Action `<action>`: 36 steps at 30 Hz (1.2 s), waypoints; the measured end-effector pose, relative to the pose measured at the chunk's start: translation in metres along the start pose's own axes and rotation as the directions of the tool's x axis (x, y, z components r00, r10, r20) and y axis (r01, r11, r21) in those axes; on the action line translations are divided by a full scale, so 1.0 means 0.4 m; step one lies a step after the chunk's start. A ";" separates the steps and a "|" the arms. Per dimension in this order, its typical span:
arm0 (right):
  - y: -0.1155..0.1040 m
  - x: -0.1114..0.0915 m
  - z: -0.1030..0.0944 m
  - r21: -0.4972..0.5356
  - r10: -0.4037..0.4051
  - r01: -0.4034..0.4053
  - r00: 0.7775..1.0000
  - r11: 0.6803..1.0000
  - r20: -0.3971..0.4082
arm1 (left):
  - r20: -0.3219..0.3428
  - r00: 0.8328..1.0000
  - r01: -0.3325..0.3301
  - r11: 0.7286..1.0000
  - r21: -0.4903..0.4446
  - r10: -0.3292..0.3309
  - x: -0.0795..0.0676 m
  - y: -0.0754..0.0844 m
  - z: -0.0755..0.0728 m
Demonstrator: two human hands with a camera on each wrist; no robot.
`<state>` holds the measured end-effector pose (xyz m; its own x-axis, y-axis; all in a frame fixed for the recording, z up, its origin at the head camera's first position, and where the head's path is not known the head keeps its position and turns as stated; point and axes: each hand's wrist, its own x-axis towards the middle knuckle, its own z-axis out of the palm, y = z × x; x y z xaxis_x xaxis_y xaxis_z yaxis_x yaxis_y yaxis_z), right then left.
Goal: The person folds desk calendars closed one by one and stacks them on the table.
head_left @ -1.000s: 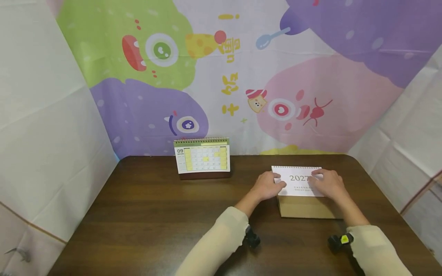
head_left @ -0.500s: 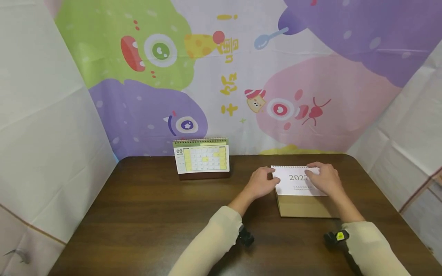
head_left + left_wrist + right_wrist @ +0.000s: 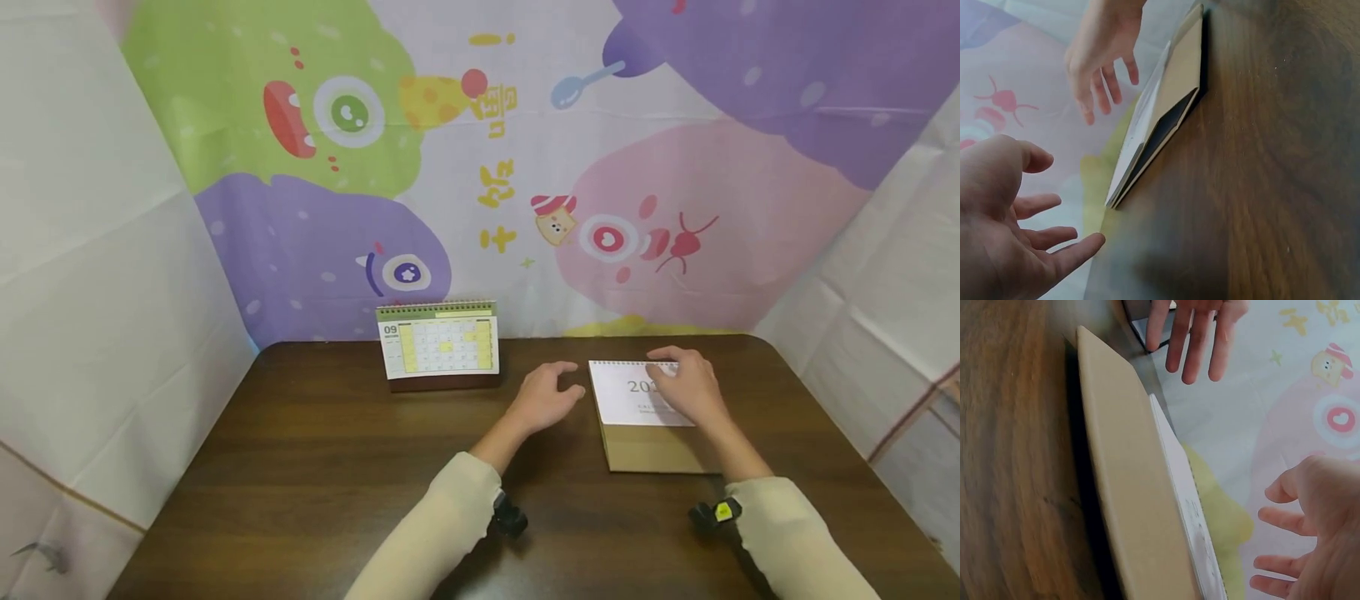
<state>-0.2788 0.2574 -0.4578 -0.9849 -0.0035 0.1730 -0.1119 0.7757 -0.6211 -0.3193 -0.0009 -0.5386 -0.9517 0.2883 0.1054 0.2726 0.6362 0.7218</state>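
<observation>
A desk calendar [image 3: 619, 408] with a white "2027" cover and a kraft-brown stand is propped at the right of the table. Just off its left edge hovers my left hand [image 3: 545, 398], fingers spread and holding nothing. My right hand [image 3: 688, 387] is over the right part of the cover and hides some of the print. In the right wrist view the fingers of that hand [image 3: 1322, 531] are loosely parted, apart from the calendar [image 3: 1129, 450]. The left wrist view shows both hands away from the calendar [image 3: 1175, 69], whose side is seen edge-on.
Farther left stands a second desk calendar [image 3: 442, 342] with a green top and a "09" page. The dark wooden table [image 3: 315, 467] ends at a cartoon-printed cloth [image 3: 510, 292]. White cloth walls [image 3: 97, 208] close in both sides.
My left hand has let go of the calendar's left edge and moved left. My right hand has slid left above the cover, off its right edge. The calendar stays in place.
</observation>
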 end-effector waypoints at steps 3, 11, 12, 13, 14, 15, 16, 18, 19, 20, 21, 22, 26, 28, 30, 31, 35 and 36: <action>-0.010 0.000 0.010 0.018 -0.004 0.004 1.000 1.000 0.004 | -0.004 1.000 0.009 1.000 0.003 -0.009 -0.009 -0.008 -0.012; -0.025 0.006 0.049 0.084 -0.038 0.039 0.999 0.996 -0.009 | -0.010 1.000 0.019 1.000 -0.008 -0.020 -0.049 -0.034 -0.046; -0.028 0.007 0.052 0.092 -0.043 0.044 0.999 0.995 -0.011 | -0.012 1.000 0.019 1.000 -0.008 -0.019 -0.053 -0.039 -0.051; -0.018 0.014 0.065 0.096 -0.055 0.058 0.998 0.994 -0.032 | -0.014 1.000 0.024 1.000 -0.008 -0.024 -0.058 -0.044 -0.056; -0.021 0.015 0.069 0.102 -0.058 0.062 0.998 0.993 -0.033 | -0.018 0.999 0.026 1.000 -0.011 -0.027 -0.062 -0.050 -0.061; -0.023 0.016 0.072 0.110 -0.059 0.062 0.998 0.992 -0.032 | -0.021 0.999 0.026 1.000 -0.012 -0.026 -0.065 -0.055 -0.066; -0.025 0.018 0.075 0.111 -0.058 0.061 0.998 0.992 -0.034 | -0.022 0.999 0.029 0.999 -0.014 -0.030 -0.068 -0.061 -0.072; -0.032 0.021 0.081 0.110 -0.056 0.060 0.998 0.992 -0.032 | -0.026 0.999 0.036 0.999 -0.029 -0.037 -0.074 -0.068 -0.084; -0.035 0.023 0.084 0.112 -0.055 0.058 0.998 0.992 -0.029 | -0.028 0.999 0.043 0.998 -0.036 -0.044 -0.078 -0.072 -0.090; -0.054 0.018 0.078 0.116 -0.043 0.044 0.999 0.992 -0.010 | -0.030 0.999 0.045 0.998 -0.041 -0.046 -0.080 -0.076 -0.096; -0.059 0.020 0.081 0.114 -0.041 0.042 0.999 0.993 -0.010 | -0.032 0.998 0.046 0.998 -0.050 -0.048 -0.083 -0.080 -0.101; -0.064 0.021 0.085 0.111 -0.040 0.041 0.999 0.993 -0.014 | -0.034 0.998 0.049 0.997 -0.058 -0.051 -0.086 -0.083 -0.106; -0.081 0.024 0.101 0.124 -0.039 0.041 0.999 0.991 -0.013 | -0.047 0.998 0.049 0.996 -0.076 -0.052 -0.099 -0.097 -0.127; -0.088 0.024 0.110 0.140 -0.042 0.043 0.999 0.989 -0.008 | -0.054 0.997 0.048 0.995 -0.086 -0.053 -0.108 -0.102 -0.140; -0.095 0.024 0.117 0.151 -0.050 0.050 0.999 0.987 -0.004 | -0.067 0.997 0.043 0.995 -0.089 -0.049 -0.115 -0.110 -0.151; -0.098 0.024 0.121 0.158 -0.053 0.053 0.999 0.986 -0.002 | -0.073 0.996 0.041 0.995 -0.091 -0.047 -0.119 -0.115 -0.156; -0.111 0.026 0.134 0.170 -0.060 0.058 0.998 0.984 0.006 | -0.089 0.996 0.023 0.998 -0.065 -0.029 -0.144 -0.117 -0.187; -0.114 0.026 0.138 0.172 -0.060 0.057 0.998 0.983 0.009 | -0.089 0.996 0.024 0.998 -0.062 -0.030 -0.146 -0.124 -0.192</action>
<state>-0.2914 0.1872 -0.4697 -0.9776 -0.0558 0.2027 -0.1892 0.6541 -0.7323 -0.2882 -0.1041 -0.5282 -0.9683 0.2040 0.1444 0.2401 0.5977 0.7649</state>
